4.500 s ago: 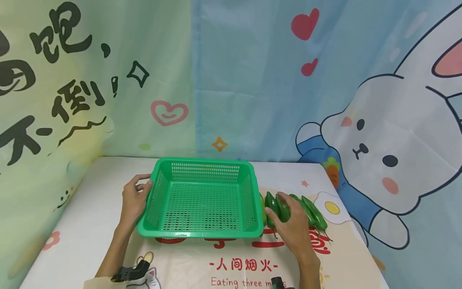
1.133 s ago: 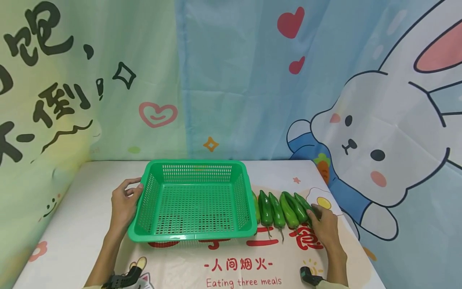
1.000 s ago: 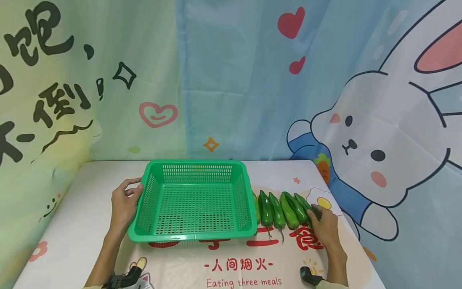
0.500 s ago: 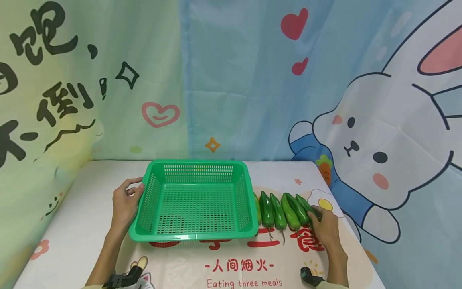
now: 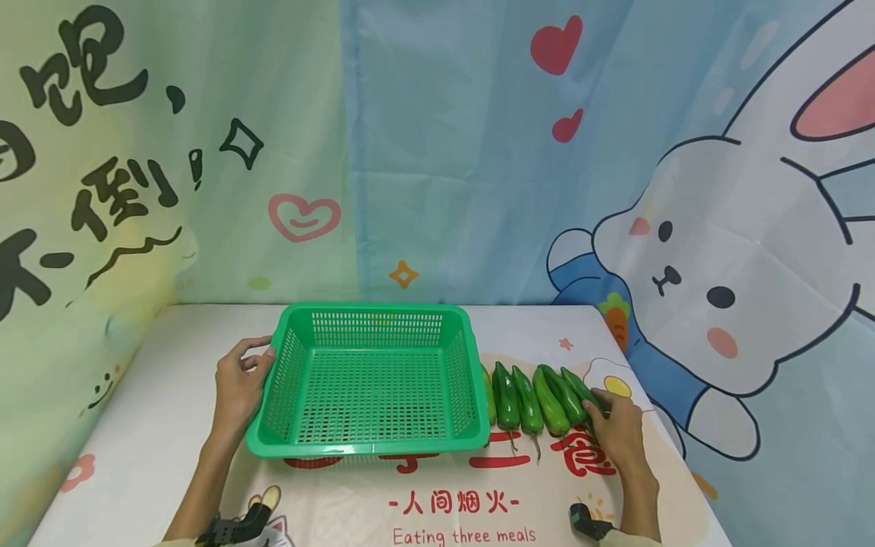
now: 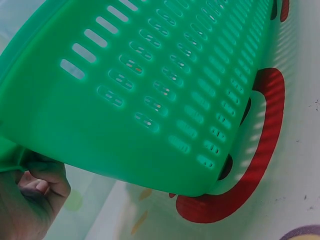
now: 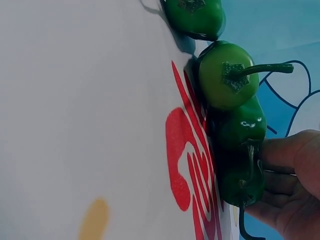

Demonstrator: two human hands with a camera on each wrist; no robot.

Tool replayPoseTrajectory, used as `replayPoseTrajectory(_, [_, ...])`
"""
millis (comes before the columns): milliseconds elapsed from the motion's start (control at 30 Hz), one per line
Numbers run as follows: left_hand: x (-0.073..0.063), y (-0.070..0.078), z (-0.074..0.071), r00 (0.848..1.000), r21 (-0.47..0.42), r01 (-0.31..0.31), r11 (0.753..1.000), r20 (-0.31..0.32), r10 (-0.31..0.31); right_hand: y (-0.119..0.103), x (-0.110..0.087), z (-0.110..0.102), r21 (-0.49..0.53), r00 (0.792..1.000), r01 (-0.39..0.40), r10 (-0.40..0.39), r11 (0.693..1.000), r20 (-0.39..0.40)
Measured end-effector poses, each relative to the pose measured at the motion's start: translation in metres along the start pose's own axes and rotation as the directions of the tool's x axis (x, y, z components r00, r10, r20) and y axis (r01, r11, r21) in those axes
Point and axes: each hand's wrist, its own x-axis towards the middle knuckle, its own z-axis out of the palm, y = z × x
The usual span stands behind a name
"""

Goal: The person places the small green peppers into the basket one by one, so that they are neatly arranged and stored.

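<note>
A green plastic basket (image 5: pixel 372 448) with slotted walls stands on the table, nothing inside it. My left hand (image 5: pixel 239 384) grips its left rim; in the left wrist view, the fingers (image 6: pixel 47 182) curl beneath the rim. Right of the basket, several green peppers (image 5: pixel 526 403) lie side by side in a row, stems toward me. The leftmost pepper (image 5: pixel 488 395) is partly hidden by the basket. My right hand (image 5: pixel 618 429) holds the rightmost pepper (image 7: pixel 240 182) between thumb and fingers, while it lies against its neighbour.
The table (image 5: pixel 171 365) wears a printed cloth with red characters and a fried-egg picture. Behind it hangs a patterned curtain (image 5: pixel 444 190) with a cartoon rabbit, close to the table's back edge. Dark camera mounts sit on both wrists.
My right hand has moved right from the middle peppers to the end one since the oldest frame. Over the last second, hands, basket and peppers stay put; only the head view shifts slightly.
</note>
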Motion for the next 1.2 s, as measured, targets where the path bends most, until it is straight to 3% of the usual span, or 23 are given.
replayPoseTrajectory(367, [0.000,-0.001,0.001,1.000,0.004,0.005,1.000,-0.006,-0.005,0.004,0.001,0.000,0.003,0.996,0.042,-0.042,0.999,-0.079])
replayPoseTrajectory(667, [-0.001,0.000,0.001,1.000,-0.001,0.001,1.000,0.000,-0.001,0.002,-0.004,-0.003,0.037,0.992,-0.049,0.053,0.998,-0.118])
replayPoseTrajectory(933, [-0.003,0.002,0.001,1.000,0.002,0.000,1.000,-0.006,0.000,-0.001,-0.007,-0.004,0.057,0.979,-0.068,0.078,0.996,-0.190])
replayPoseTrajectory(1200, [0.000,-0.001,0.001,1.000,0.003,0.011,1.000,-0.009,-0.011,-0.004,-0.009,-0.005,0.160,0.959,-0.091,0.130,0.983,-0.251])
